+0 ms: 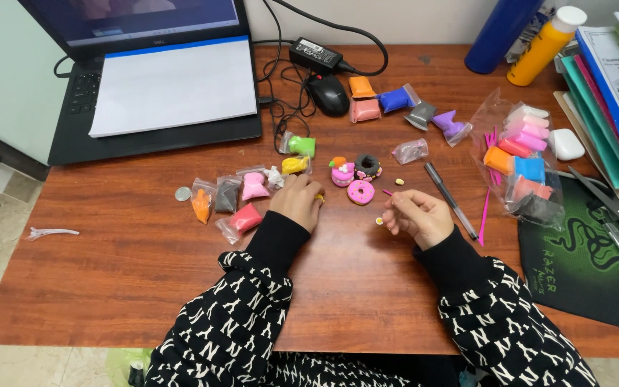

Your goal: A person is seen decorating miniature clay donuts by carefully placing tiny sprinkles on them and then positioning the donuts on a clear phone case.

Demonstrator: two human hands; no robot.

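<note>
My left hand (297, 201) rests on the wooden desk (130, 265), curled around a small yellow bit of clay at its fingertips. My right hand (418, 215) is curled beside it, pinching a thin pink stick (387, 192) that points toward a pink clay donut (361, 192). Behind the donut sit a dark clay donut (367, 166) and a small pink clay cake (342, 173). Tiny yellow clay bits (380, 221) lie between my hands.
Small bags of coloured clay (246, 192) lie left of my hands, more (395, 100) at the back, and a big bag of them (521, 161) at right. A laptop with paper on it (173, 86), a mouse (329, 94), a pen (450, 199), bottles and books ring the desk.
</note>
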